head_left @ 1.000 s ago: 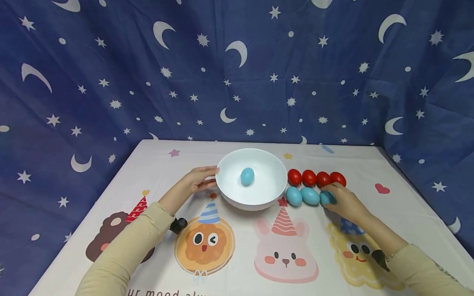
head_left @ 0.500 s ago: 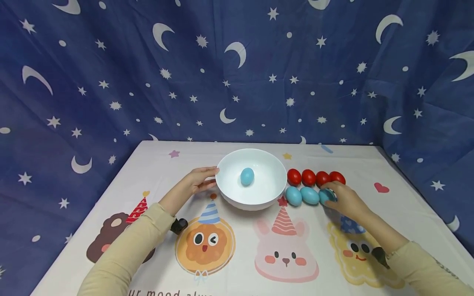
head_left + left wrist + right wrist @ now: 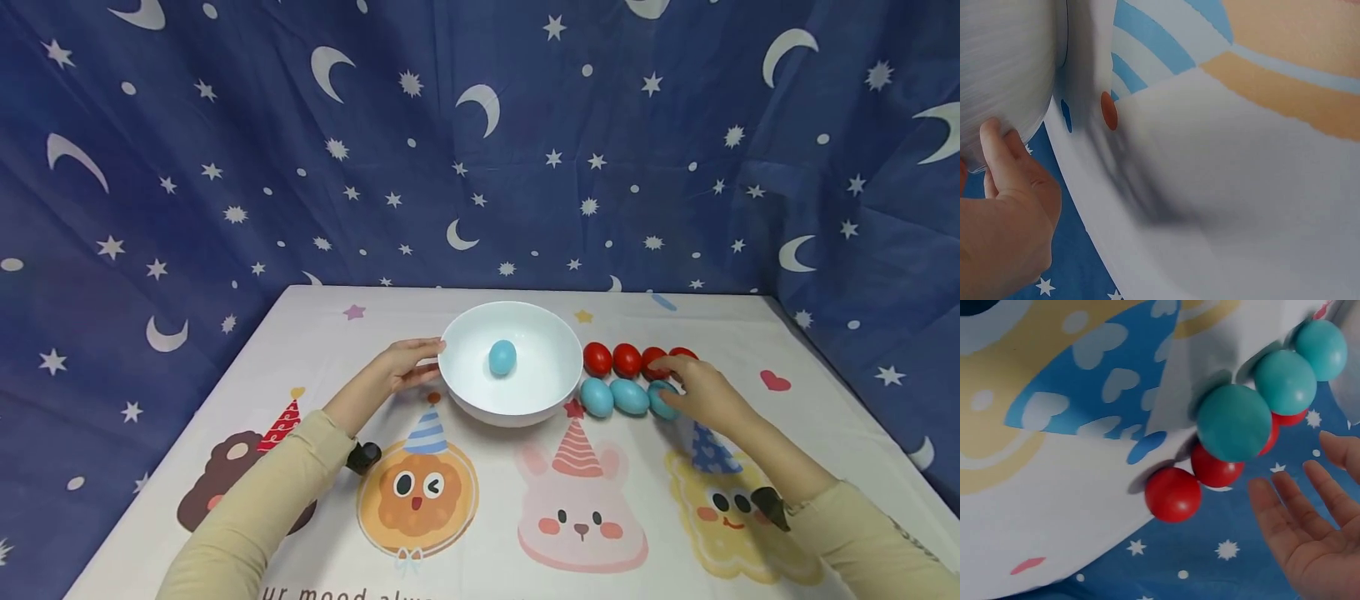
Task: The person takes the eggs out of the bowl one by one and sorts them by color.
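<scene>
My left hand holds the side of a white bowl, fingertips at its rim; the left wrist view shows fingers on the bowl's outer wall. Inside the bowl lies one blue egg. To its right, three blue eggs form a row: a near one, a middle one and an end one. My right hand hovers around the end blue egg, fingers spread. In the right wrist view that hand is apart from the end egg and holds nothing.
Behind the blue row runs a row of several red eggs, its right end partly hidden by the right hand. The table has a white printed cloth with cartoon figures. A dark blue star-and-moon curtain hangs behind and at the sides.
My right fingers have spread apart and drawn back from the end blue egg, which now stays in the row. The left hand and bowl have stayed in place.
</scene>
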A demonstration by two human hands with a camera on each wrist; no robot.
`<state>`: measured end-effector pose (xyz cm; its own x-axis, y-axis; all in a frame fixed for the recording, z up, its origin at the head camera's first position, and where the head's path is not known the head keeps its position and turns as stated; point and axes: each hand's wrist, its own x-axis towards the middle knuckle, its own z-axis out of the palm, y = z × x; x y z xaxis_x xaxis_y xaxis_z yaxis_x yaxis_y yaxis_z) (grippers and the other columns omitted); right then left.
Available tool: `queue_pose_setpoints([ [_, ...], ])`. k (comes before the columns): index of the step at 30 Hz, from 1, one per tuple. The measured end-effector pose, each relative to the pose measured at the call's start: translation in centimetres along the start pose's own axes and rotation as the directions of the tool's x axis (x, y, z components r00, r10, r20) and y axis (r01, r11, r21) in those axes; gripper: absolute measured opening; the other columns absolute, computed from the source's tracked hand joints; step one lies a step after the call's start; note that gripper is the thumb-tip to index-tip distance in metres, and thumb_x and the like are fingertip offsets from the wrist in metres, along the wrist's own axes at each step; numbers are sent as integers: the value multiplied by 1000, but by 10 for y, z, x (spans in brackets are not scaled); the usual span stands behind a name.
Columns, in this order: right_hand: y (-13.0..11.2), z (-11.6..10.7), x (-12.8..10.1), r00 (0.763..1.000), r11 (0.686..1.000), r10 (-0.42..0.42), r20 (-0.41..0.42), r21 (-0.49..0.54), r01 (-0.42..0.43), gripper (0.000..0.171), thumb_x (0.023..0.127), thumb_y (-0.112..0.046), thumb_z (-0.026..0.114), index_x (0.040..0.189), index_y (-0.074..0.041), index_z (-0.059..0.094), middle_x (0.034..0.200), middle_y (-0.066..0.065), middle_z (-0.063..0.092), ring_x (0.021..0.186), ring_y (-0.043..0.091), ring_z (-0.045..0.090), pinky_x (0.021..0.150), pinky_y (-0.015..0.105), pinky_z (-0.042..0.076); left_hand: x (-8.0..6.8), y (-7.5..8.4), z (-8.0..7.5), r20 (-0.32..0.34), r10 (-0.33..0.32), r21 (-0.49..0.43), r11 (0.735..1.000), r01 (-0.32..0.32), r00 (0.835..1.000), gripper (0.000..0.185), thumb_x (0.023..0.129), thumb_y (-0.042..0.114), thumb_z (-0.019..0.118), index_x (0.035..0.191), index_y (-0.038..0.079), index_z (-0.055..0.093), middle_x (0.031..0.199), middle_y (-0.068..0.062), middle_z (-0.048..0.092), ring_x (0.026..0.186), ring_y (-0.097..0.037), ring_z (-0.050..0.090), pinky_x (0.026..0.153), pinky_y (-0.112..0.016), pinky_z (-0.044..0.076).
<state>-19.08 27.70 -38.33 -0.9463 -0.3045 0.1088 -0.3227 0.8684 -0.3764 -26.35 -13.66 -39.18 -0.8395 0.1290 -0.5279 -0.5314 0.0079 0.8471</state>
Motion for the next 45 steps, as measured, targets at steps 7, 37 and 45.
queue_pose_setpoints([
  [7, -16, -5, 5, 1000, 1000, -25, 13, -6, 25, 35, 83, -4, 68, 115, 7, 60, 110, 24, 64, 99, 40, 61, 84, 54, 57, 0, 4, 0, 5, 5, -16, 1000, -5, 1000, 51, 95, 20, 58, 142, 9, 42, 142, -16, 41, 70, -7, 61, 68, -12, 59],
  [37, -121, -17, 66, 943, 928, -301, 144, -185, 325, 32, 82, -8, 72, 112, 0, 65, 106, 16, 65, 87, 25, 64, 74, 32, 62, 0, 1, -3, -24, -12, 2, 1000, 12, 1000, 47, 95, 19, 58, 139, 9, 46, 121, -9, 51, 74, -9, 59, 67, -13, 60],
  [45, -140, -17, 85, 916, 917, -290, 276, -193, 348, 39, 81, -10, 74, 117, -4, 62, 114, 14, 64, 102, 28, 63, 90, 43, 57, -2, 2, 0, -11, -8, -2, 1000, 8, 1000, 49, 95, 19, 58, 141, 9, 43, 140, -15, 43, 73, -8, 61, 69, -13, 60],
])
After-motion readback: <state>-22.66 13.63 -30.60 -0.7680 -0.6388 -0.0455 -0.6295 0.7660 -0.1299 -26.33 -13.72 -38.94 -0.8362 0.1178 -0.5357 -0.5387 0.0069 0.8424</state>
